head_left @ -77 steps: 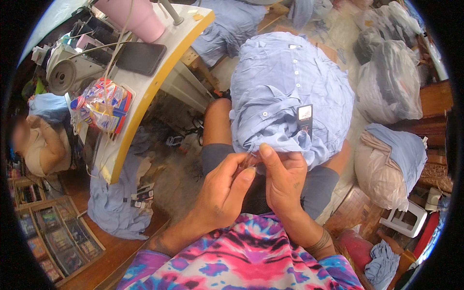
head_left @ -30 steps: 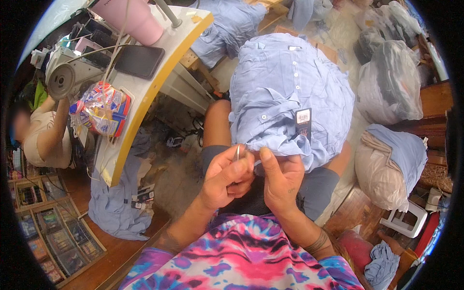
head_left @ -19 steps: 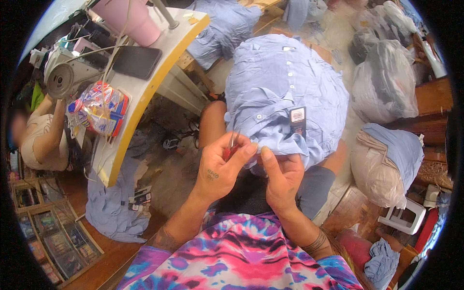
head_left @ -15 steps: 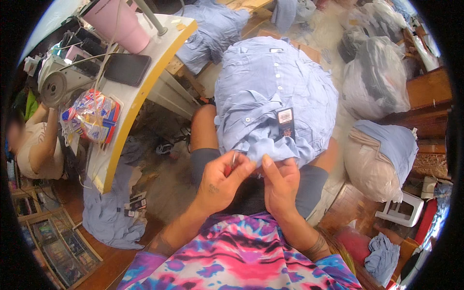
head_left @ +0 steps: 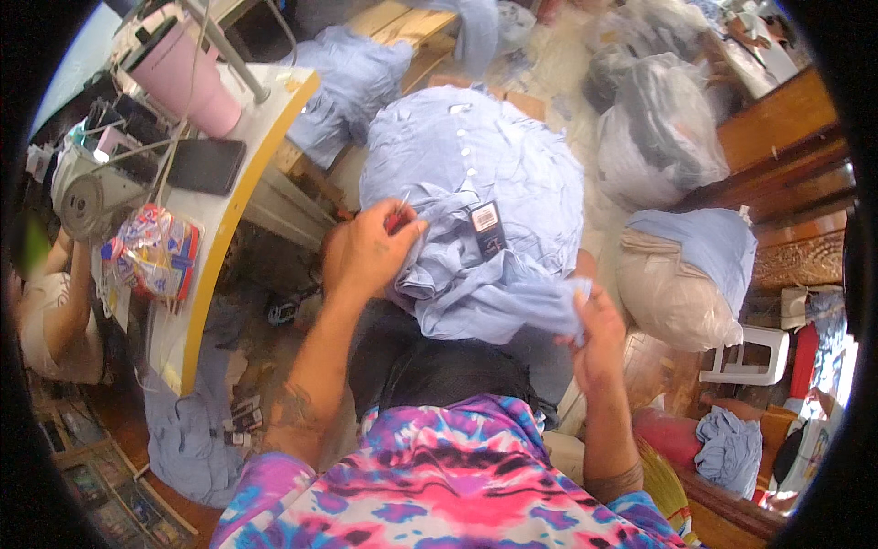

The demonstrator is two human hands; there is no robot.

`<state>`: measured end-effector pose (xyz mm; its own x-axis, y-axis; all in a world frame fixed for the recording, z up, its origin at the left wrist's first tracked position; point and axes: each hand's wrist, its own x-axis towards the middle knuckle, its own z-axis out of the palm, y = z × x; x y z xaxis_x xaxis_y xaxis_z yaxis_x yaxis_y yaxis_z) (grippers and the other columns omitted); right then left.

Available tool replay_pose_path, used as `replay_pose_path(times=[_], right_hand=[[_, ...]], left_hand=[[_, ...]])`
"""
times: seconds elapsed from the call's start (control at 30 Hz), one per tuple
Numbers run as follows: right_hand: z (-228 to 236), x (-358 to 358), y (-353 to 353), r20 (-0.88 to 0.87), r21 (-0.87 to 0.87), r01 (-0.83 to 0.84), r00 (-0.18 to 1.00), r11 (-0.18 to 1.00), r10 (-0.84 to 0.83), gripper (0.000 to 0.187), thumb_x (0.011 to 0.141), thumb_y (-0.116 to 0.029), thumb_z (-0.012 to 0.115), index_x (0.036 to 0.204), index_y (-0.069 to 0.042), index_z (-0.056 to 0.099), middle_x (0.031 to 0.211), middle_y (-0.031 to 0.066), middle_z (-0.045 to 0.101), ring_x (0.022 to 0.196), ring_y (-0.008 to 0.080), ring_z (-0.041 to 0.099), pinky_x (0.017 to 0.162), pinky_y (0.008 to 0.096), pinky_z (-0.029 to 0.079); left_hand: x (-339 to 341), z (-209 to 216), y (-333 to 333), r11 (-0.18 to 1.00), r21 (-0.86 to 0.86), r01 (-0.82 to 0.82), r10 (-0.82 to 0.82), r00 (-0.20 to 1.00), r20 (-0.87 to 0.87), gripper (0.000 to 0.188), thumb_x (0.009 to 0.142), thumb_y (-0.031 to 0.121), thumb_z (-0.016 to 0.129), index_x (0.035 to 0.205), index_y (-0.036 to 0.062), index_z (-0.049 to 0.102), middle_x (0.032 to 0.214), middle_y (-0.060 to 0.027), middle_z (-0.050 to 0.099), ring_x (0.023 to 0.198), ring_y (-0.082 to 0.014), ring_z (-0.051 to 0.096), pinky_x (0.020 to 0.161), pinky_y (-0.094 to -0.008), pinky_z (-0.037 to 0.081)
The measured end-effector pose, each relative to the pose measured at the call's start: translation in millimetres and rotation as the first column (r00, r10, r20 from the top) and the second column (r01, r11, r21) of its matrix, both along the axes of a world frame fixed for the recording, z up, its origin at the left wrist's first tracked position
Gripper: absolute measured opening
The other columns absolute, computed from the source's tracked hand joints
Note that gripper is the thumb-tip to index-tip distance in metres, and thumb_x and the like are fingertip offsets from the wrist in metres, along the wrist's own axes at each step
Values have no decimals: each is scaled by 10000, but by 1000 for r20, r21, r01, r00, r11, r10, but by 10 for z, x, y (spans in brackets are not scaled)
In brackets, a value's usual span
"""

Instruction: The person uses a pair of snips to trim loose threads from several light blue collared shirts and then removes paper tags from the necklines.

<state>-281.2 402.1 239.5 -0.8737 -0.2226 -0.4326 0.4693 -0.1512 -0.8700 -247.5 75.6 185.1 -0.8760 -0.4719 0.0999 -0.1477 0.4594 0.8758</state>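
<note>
Cloth (head_left: 526,206), soft blue, with a row of white buttons (head_left: 465,151) down it, sits in a big round heap right in front of the person, over the legs; the near part is all bunched and wrinkled, and a dark tag (head_left: 487,231) with a white patch lies on top; the left hand (head_left: 377,245) is by the left side of the heap, its fingers curled tight around a small red tool (head_left: 395,220) with a thin tip; the right hand (head_left: 593,334) is low on the right side, its thumb and fingers pinched on an end of the same cloth, which reaches out sideways to it; the two hands are well apart.

On the left is a white table (head_left: 218,215) with a yellow edge; it has a pink cup (head_left: 192,84), a dark phone (head_left: 208,166) and a shiny red, white and blue packet (head_left: 151,253) on it; past the table another person (head_left: 57,334) sits near a grey wheel (head_left: 82,208); on the right are a see-through bag (head_left: 668,137) with dark stuff inside, a pale full bag (head_left: 686,302) with folded blue cloth (head_left: 709,240) on top, and a white stool (head_left: 752,357).
</note>
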Motion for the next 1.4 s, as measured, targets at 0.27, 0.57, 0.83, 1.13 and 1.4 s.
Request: replay_pose_path(times=[0.27, 0.57, 0.83, 1.13, 1.4], right_hand=[[1028, -907, 355, -413, -127, 183, 884, 975, -220, 107, 1038, -199, 610, 1084, -107, 640, 842, -43, 643, 582, 24, 475, 525, 200, 394], [-220, -213, 721, -88, 115, 225, 972, 967, -216, 222, 974, -229, 709, 1090, -76, 597, 830, 3, 679, 616, 81, 608, 501, 231, 457], [-500, 296, 655, -270, 814, 38, 908, 579, 320, 425, 908, -306, 779, 1163, -15, 603, 886, 79, 694, 721, 168, 670, 616, 314, 513], [-690, -148, -13, -321, 711, 38, 905, 702, 277, 448, 824, -336, 855, 1092, -31, 663, 874, 79, 698, 712, 160, 643, 664, 312, 512], [-619, 66, -309, -530, 571, 243, 839, 784, 125, 242, 835, -150, 840, 951, -27, 666, 809, 65, 680, 656, 136, 620, 617, 279, 493]], left_hand=[[-741, 1198, -522, 857, 512, -56, 310, 850, -425, 133, 950, 145, 740, 1021, 69, 657, 824, 39, 610, 745, -57, 533, 638, -234, 424], [-420, -73, -757, 960, 178, -215, 245, 955, -168, 190, 942, 174, 749, 972, 30, 627, 835, 20, 590, 762, -83, 527, 711, -259, 463], [-219, -272, -328, 956, -17, -293, 289, 949, -124, 211, 953, 206, 747, 951, 15, 656, 849, 25, 590, 778, -71, 503, 724, -244, 441], [122, 178, 501, 984, 21, -180, 181, 977, -110, 140, 967, 163, 719, 987, 35, 668, 826, 36, 574, 738, -70, 477, 657, -252, 419], [246, 241, 1203, 835, 539, 112, -118, 993, -24, 215, 908, 127, 797, 1079, 24, 717, 890, 43, 639, 682, -11, 481, 584, -189, 392]])
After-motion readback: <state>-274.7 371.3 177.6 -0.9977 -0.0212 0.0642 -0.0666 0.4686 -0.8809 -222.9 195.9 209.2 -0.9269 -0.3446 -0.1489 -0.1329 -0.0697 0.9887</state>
